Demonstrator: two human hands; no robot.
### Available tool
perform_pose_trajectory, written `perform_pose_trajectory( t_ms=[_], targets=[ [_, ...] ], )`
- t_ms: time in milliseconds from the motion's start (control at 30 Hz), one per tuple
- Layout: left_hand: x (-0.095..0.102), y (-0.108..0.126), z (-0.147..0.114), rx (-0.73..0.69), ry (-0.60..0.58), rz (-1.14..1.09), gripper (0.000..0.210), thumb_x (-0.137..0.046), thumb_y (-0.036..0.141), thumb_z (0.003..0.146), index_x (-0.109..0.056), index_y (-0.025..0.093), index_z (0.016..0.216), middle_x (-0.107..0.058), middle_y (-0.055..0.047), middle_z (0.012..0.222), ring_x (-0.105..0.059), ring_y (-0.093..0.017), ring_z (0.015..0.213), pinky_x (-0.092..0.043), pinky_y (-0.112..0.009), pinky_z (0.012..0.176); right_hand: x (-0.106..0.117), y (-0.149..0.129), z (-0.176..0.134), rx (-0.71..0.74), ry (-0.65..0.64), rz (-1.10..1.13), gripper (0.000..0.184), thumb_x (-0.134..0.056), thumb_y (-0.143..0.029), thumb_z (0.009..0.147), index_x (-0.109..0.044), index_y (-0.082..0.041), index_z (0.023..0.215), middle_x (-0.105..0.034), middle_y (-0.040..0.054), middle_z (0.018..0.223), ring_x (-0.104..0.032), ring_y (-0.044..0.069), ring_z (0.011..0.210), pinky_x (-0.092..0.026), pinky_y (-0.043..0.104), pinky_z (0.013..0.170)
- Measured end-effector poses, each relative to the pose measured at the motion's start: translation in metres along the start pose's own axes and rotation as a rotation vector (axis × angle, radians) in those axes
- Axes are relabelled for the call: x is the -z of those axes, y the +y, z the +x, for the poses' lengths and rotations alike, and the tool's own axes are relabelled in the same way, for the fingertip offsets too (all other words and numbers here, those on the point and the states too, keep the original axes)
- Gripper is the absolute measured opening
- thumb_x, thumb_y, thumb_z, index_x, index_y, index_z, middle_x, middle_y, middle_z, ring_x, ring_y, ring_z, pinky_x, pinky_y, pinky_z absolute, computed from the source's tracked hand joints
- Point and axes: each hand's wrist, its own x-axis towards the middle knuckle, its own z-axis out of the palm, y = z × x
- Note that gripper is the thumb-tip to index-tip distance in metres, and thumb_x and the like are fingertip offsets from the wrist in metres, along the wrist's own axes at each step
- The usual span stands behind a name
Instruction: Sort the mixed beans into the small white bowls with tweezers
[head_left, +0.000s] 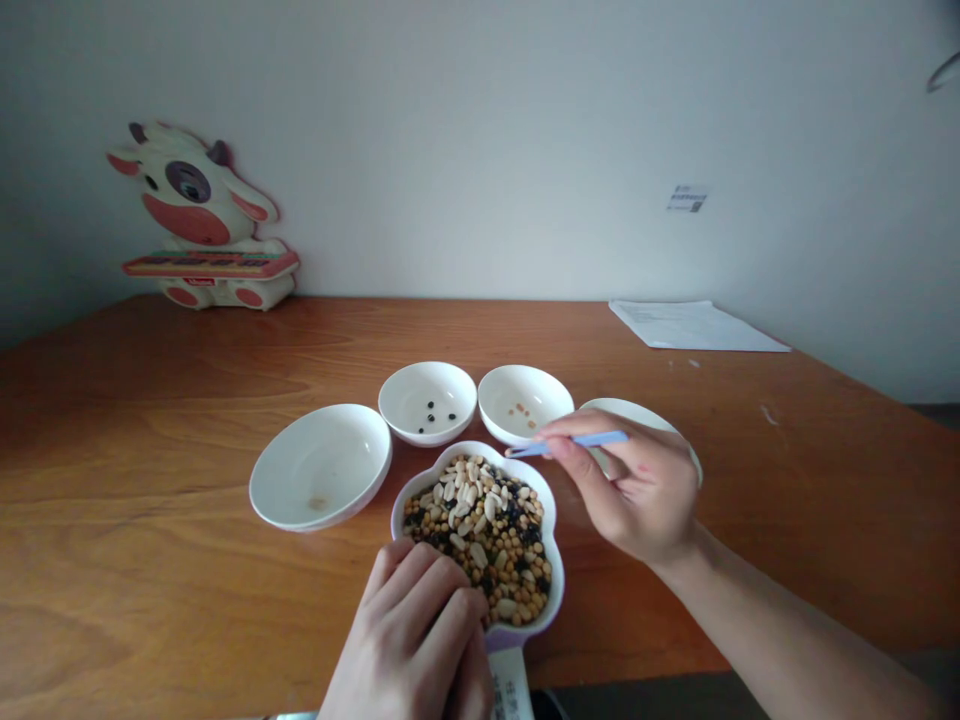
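The right grip [637, 495] is closed in a pinch, thumb and fingers pressed on the blue tweezers [598, 439]; whether their tips hold anything is too small to tell. The tweezers lie nearly level, long axis running left to right, tips pointing left and slightly down, near the far right rim of the flower-shaped bowl [556, 575]. The left grip [420, 640] is curled at that bowl's near left rim; its fingertips are hidden, so I cannot tell how far it is spread. The bowl stands on the wooden counter [150, 480], filled with peanuts [469, 488], yellow beans and dark pieces. Around its far side stand a left bowl [285, 475], a bowl with black beans [403, 397], a bowl with orange-tan pieces [525, 384] and a right bowl [637, 409], partly behind the hand. A white strip [511, 685] below the flower-shaped bowl carries dark characters, not clearly legible; the wall label [687, 198] has tiny print and a square code, and the cow toy [202, 220] bears a small red badge, unreadable.
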Motion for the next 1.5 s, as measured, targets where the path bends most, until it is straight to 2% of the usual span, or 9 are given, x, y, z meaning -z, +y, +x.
perform_pose_trajectory(
  t_ms=[100, 300, 400, 467, 600, 667, 733, 933, 1500],
  targets=[
    [-0.001, -0.002, -0.001, -0.017, -0.007, -0.007, 0.019, -0.049, 0.0, 0.078, -0.056, 0.018, 0.077, -0.055, -0.001, 0.07, -0.048, -0.013, 0.069, -0.043, -0.031, 0.07, 0.005, 0.01, 0.003, -0.045, 0.108, -0.212, 0.009, -0.061, -0.018, 0.09, -0.071, -0.019, 0.089, -0.076, 0.0059, 0.083, -0.071, 0.019, 0.072, -0.054, 0.029, 0.066],
    [-0.003, -0.001, -0.002, 0.003, -0.009, -0.001, 0.019, -0.049, 0.001, 0.079, -0.055, 0.018, 0.075, -0.055, -0.001, 0.07, -0.047, -0.013, 0.069, -0.042, -0.031, 0.069, 0.005, 0.022, 0.004, -0.054, 0.08, -0.339, 0.009, -0.06, -0.021, 0.091, -0.068, -0.019, 0.089, -0.076, 0.0057, 0.083, -0.072, 0.019, 0.07, -0.053, 0.029, 0.063],
    [-0.004, -0.001, 0.0, 0.003, 0.001, -0.001, 0.019, -0.049, 0.001, 0.078, -0.055, 0.019, 0.076, -0.055, -0.001, 0.07, -0.048, -0.014, 0.069, -0.042, -0.031, 0.069, 0.006, 0.015, 0.003, -0.035, 0.088, -0.264, 0.008, -0.061, -0.017, 0.09, -0.069, -0.019, 0.089, -0.076, 0.0056, 0.083, -0.071, 0.019, 0.073, -0.053, 0.029, 0.066],
    [-0.003, 0.0, 0.001, 0.004, -0.004, 0.0, 0.019, -0.049, 0.0, 0.078, -0.056, 0.018, 0.077, -0.055, -0.001, 0.07, -0.048, -0.014, 0.069, -0.042, -0.031, 0.069, 0.006, 0.007, 0.002, 0.016, 0.045, -0.113, 0.01, -0.061, -0.013, 0.087, -0.07, -0.017, 0.089, -0.075, 0.0058, 0.081, -0.071, 0.019, 0.073, -0.054, 0.029, 0.067],
    [-0.001, 0.001, 0.0, -0.009, -0.012, -0.001, 0.019, -0.049, 0.0, 0.078, -0.055, 0.018, 0.076, -0.055, -0.001, 0.069, -0.048, -0.013, 0.068, -0.043, -0.031, 0.069, 0.001, -0.004, 0.0, 0.1, -0.221, 0.259, 0.012, -0.058, -0.008, 0.085, -0.069, -0.014, 0.087, -0.072, 0.0065, 0.073, -0.068, 0.017, 0.065, -0.053, 0.027, 0.06],
    [-0.002, 0.0, 0.0, -0.002, -0.013, 0.006, 0.019, -0.049, 0.001, 0.079, -0.055, 0.018, 0.075, -0.055, -0.001, 0.07, -0.048, -0.013, 0.069, -0.042, -0.031, 0.069, -0.003, -0.005, -0.001, 0.1, -0.333, 0.323, 0.011, -0.057, -0.009, 0.086, -0.068, -0.013, 0.086, -0.071, 0.0067, 0.071, -0.066, 0.016, 0.061, -0.052, 0.027, 0.057],
    [-0.003, -0.001, 0.0, 0.006, -0.017, 0.01, 0.019, -0.049, 0.001, 0.079, -0.055, 0.018, 0.076, -0.055, -0.001, 0.07, -0.049, -0.014, 0.07, -0.042, -0.031, 0.068, -0.006, -0.005, -0.003, 0.098, -0.387, 0.325, 0.011, -0.056, -0.01, 0.086, -0.067, -0.013, 0.085, -0.07, 0.0066, 0.07, -0.064, 0.016, 0.06, -0.051, 0.027, 0.056],
    [-0.004, -0.003, -0.001, -0.006, 0.007, 0.003, 0.019, -0.047, 0.002, 0.079, -0.056, 0.019, 0.076, -0.054, -0.001, 0.069, -0.047, -0.013, 0.068, -0.041, -0.03, 0.067, -0.007, -0.003, -0.004, 0.089, -0.404, 0.313, 0.012, -0.055, -0.013, 0.088, -0.066, -0.014, 0.086, -0.07, 0.0063, 0.071, -0.064, 0.016, 0.06, -0.051, 0.027, 0.057],
    [-0.002, 0.0, 0.001, 0.0, -0.017, -0.001, 0.019, -0.048, 0.001, 0.079, -0.056, 0.018, 0.076, -0.055, -0.002, 0.071, -0.047, -0.014, 0.069, -0.041, -0.031, 0.068, -0.009, -0.003, -0.006, 0.074, -0.433, 0.341, 0.01, -0.058, -0.012, 0.088, -0.068, -0.011, 0.085, -0.071, 0.0074, 0.07, -0.064, 0.015, 0.06, -0.049, 0.027, 0.056]
  ],
)
